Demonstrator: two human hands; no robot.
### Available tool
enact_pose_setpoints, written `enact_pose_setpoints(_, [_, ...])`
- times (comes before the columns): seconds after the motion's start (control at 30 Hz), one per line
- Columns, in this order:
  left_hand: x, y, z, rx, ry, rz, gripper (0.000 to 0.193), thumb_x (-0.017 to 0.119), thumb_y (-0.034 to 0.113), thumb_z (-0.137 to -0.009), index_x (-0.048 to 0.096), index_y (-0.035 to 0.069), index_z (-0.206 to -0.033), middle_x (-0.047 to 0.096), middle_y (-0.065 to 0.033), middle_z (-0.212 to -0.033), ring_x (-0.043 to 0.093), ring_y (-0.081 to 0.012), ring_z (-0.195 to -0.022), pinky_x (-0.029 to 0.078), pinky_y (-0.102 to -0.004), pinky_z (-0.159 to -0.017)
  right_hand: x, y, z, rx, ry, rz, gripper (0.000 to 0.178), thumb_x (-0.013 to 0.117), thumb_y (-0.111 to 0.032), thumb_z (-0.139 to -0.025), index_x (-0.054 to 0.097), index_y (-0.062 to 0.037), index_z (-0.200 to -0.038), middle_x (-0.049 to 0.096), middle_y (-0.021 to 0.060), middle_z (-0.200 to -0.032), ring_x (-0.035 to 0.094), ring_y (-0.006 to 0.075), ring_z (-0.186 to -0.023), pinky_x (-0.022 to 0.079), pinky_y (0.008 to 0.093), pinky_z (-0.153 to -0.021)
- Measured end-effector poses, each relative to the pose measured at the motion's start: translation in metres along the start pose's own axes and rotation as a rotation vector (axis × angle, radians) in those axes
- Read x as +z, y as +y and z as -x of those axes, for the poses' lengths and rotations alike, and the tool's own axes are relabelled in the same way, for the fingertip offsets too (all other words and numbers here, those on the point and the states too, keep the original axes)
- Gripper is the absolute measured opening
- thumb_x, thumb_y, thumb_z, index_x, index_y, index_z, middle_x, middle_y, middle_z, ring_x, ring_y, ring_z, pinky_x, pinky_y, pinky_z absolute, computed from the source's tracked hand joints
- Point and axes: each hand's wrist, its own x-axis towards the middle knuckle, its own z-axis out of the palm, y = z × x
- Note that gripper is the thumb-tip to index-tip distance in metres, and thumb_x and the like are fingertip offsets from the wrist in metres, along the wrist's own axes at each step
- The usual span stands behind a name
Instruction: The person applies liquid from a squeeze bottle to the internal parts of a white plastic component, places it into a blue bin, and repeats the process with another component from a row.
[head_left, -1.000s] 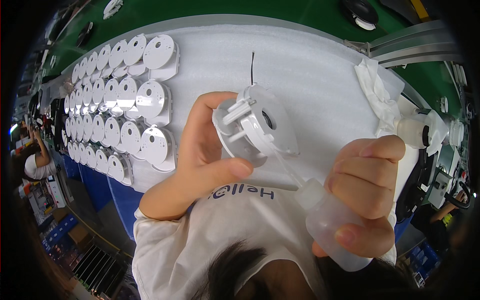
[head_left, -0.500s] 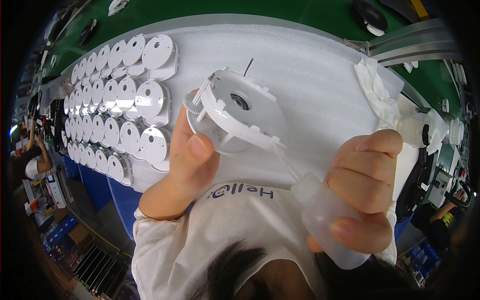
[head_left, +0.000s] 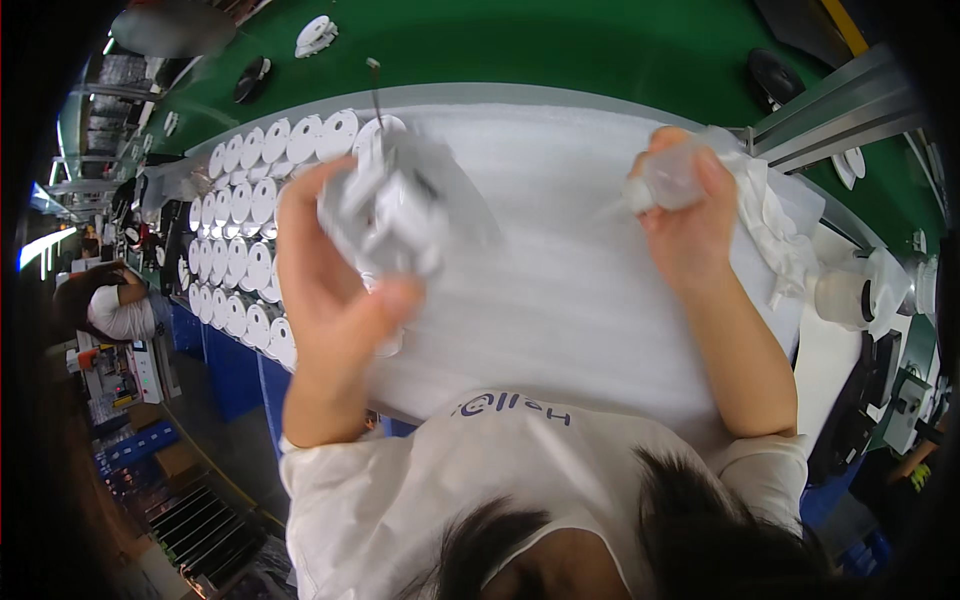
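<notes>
My left hand (head_left: 325, 300) is closed around a white round plastic housing (head_left: 395, 225), fingers on its far side and thumb at its near edge. Motion smears the housing, so its details are lost. A thin metal pin (head_left: 376, 92) sticks up beyond it. Farther right, my right hand (head_left: 690, 235) grips a translucent squeeze bottle (head_left: 673, 178). Its thin nozzle (head_left: 618, 207) points left toward the housing, with a wide gap between them. Both are held above the table's white foam sheet (head_left: 540, 300).
Rows of similar white round housings (head_left: 260, 265) fill the table's left side. A crumpled white cloth (head_left: 775, 235) and a jar (head_left: 840, 300) lie to the right. Beyond the table's far edge runs a green surface (head_left: 500, 45); a metal rail (head_left: 835, 115) crosses the far right corner.
The bottle has moved far away from me, and its nozzle has left the housing's edge. My left hand has shifted left and turned the housing.
</notes>
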Motion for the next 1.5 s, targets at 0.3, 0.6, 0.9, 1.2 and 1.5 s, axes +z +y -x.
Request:
enact_pose_setpoints(0.3, [0.028,-0.074,-0.182,-0.128,-0.097,-1.299,0.072,0.058,0.061,-0.059,0.054,0.005,-0.105,0.063,-0.0108,-0.084,0.061,-0.0236,-0.076,0.047,-0.0307,-0.066,-0.006,0.015,-0.024,0.317,0.115,-0.217,0.036,0.046,-0.042,-0.080,0.051,-0.0065,-0.085,0.048,0.0040,-0.057,0.040,0.0114,-0.046,0.034,0.0224,-0.048])
enact_pose_setpoints(0.6, [0.021,-0.100,-0.265,-0.284,-0.239,-1.512,0.062,0.038,0.054,-0.077,0.052,0.008,-0.115,0.052,-0.0115,-0.117,0.049,-0.0286,-0.109,0.039,-0.0379,-0.089,-0.018,0.016,-0.024,0.316,0.034,-0.273,0.038,0.048,-0.045,-0.079,0.050,-0.0069,-0.083,0.050,0.0045,-0.059,0.041,0.0098,-0.047,0.034,0.0221,-0.047])
enact_pose_setpoints(0.9, [-0.166,-0.158,-0.308,-0.398,-0.318,-1.438,0.069,0.057,0.013,-0.063,0.036,0.013,-0.129,0.052,-0.0180,-0.115,0.051,-0.0273,-0.106,0.039,-0.0321,-0.089,-0.012,0.013,-0.022,0.393,0.135,-0.288,0.038,0.046,-0.043,-0.081,0.050,-0.0062,-0.084,0.050,0.0057,-0.063,0.043,0.0124,-0.052,0.034,0.0215,-0.049])
enact_pose_setpoints(1.2, [-0.123,-0.149,-0.309,-0.287,-0.417,-1.416,0.071,0.072,0.031,-0.052,0.049,0.011,-0.116,0.059,-0.0178,-0.097,0.058,-0.0271,-0.089,0.044,-0.0326,-0.078,-0.007,0.012,-0.020,0.343,0.101,-0.242,0.039,0.044,-0.044,-0.082,0.049,-0.0055,-0.083,0.049,0.0037,-0.063,0.042,0.0116,-0.050,0.034,0.0235,-0.053])
enact_pose_setpoints(1.5, [-0.060,-0.056,-0.240,0.032,-0.353,-1.525,0.066,0.073,0.027,-0.056,0.051,0.005,-0.113,0.054,-0.0152,-0.112,0.057,-0.0284,-0.095,0.046,-0.0341,-0.076,-0.001,0.015,-0.024,0.342,0.013,-0.266,0.039,0.052,-0.044,-0.078,0.051,-0.0055,-0.085,0.050,0.0024,-0.069,0.042,0.0105,-0.049,0.035,0.0229,-0.052])
